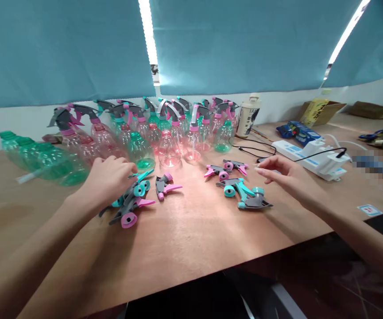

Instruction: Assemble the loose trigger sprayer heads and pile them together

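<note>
My left hand [110, 177] is over a small pile of grey trigger spray heads on the left, back of the hand up. Its fingers bend down and are mostly hidden, so a grip cannot be made out. A teal trigger [145, 175] sticks out beside its fingertips. In the pile lies a spray head with a pink collar [129, 219], and another pink spray head [163, 186] is just to the right. My right hand [281, 175] hovers with fingers loosely bent and apart, holding nothing. Left of it lie pink spray heads [223, 175] and teal spray heads [257, 199].
Behind stand several clear pink bottles [169, 153] and green bottles [141, 150], many with spray heads fitted. Green bottles [53, 161] lean at left. A power strip [311, 157], black cable [249, 150], tall cream bottle [248, 116] and cardboard box [330, 110] are at right.
</note>
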Available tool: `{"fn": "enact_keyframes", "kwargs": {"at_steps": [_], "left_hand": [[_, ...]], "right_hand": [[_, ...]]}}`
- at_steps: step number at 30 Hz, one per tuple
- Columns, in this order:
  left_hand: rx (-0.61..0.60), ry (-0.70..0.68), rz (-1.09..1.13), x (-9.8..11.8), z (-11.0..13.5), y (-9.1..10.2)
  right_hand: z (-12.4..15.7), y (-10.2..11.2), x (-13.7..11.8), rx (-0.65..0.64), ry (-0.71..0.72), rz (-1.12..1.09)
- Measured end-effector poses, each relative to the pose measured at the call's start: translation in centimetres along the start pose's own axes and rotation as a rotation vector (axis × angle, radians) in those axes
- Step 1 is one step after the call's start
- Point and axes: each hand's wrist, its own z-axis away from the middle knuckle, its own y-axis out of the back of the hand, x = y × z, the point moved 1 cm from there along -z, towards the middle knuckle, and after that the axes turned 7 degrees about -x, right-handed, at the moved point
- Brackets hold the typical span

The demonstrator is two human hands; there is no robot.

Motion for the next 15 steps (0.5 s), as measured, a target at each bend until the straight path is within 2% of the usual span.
{"fn": "enact_keyframes", "kwargs": {"at_steps": [3, 9, 12, 15], "left_hand": [[0.115, -0.064, 0.039, 2.4, 0.5, -0.7], [0.105, -0.281, 0.100, 7.8, -0.7, -4.0], [0.095, -0.340, 0.015, 8.8, -1.0, -5.2], [0.076, -0.313, -0.068, 8.4, -0.8, -5.1]], "right_hand": [[0.5, 0.7, 1.7, -0.006, 0.013, 0.154], [1.7, -0.7, 3.4, -0.109, 0.256, 0.455], [2.4, -1.9, 3.9, -0.203, 0.289, 0.542], [3.0, -2.8, 4.4, -0.235, 0.294, 0.578]]}}
